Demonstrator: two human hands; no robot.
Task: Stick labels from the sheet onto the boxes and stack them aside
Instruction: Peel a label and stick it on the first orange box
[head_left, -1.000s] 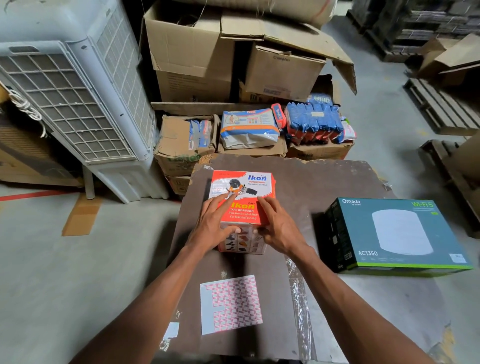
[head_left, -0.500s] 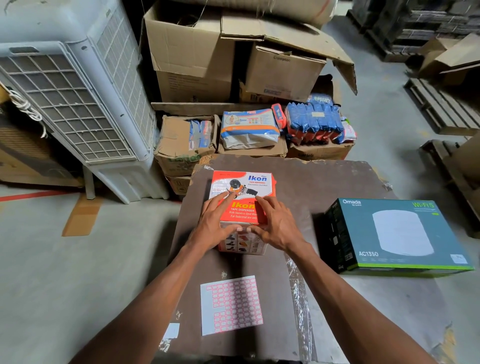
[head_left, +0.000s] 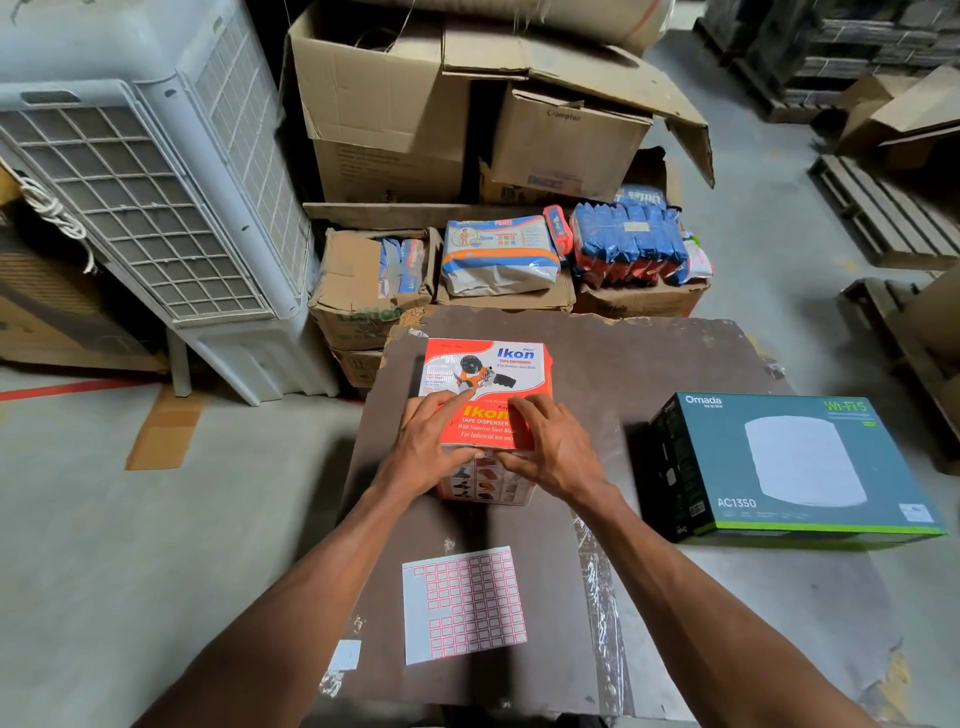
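Omada box (head_left: 789, 467) right; bare tabletop (head_left: 649, 358) between.

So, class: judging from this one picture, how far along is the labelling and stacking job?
Done: several labels are already gone from the label sheet, so some labelling has happened. In hand: the left hand and right hand both rest on the orange tape dispenser box, thumbs at its near top edge; no label is visible there. Left: the teal Omada box lies apart, not stacked.
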